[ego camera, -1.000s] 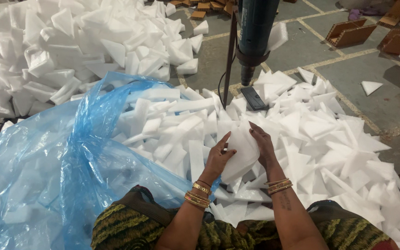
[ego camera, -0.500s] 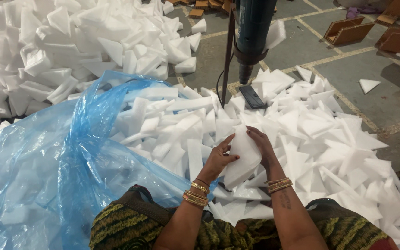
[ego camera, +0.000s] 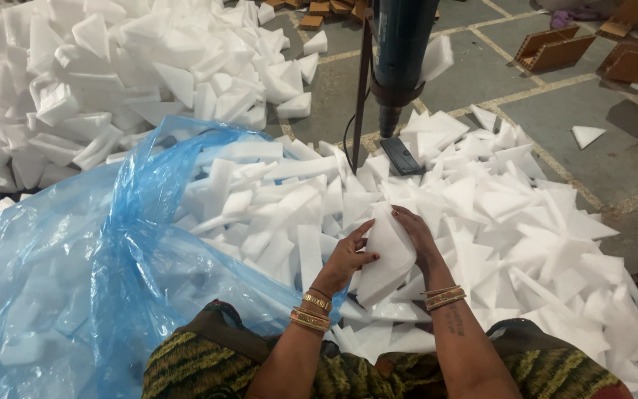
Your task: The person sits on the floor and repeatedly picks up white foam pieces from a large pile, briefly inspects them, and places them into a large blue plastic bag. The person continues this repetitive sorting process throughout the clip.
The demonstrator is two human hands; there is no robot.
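Both hands hold a small stack of white foam pieces (ego camera: 384,255) above the heap in front of me. My left hand (ego camera: 345,258) grips the stack's left side with thumb and fingers. My right hand (ego camera: 416,238) is curled over its right edge. Gold bangles sit on both wrists. Loose white foam triangles and strips (ego camera: 503,214) cover the floor beneath and around the hands.
A big blue plastic bag (ego camera: 75,266) holding foam pieces lies open at my left. Another foam heap (ego camera: 75,81) fills the far left. A dark blue tool on a stand (ego camera: 400,52) rises behind the pile. Brown cardboard pieces (ego camera: 555,48) lie on the tiled floor at the far right.
The hands have stayed in nearly the same place; the foam stack has been squared and tilted slightly between the palms.
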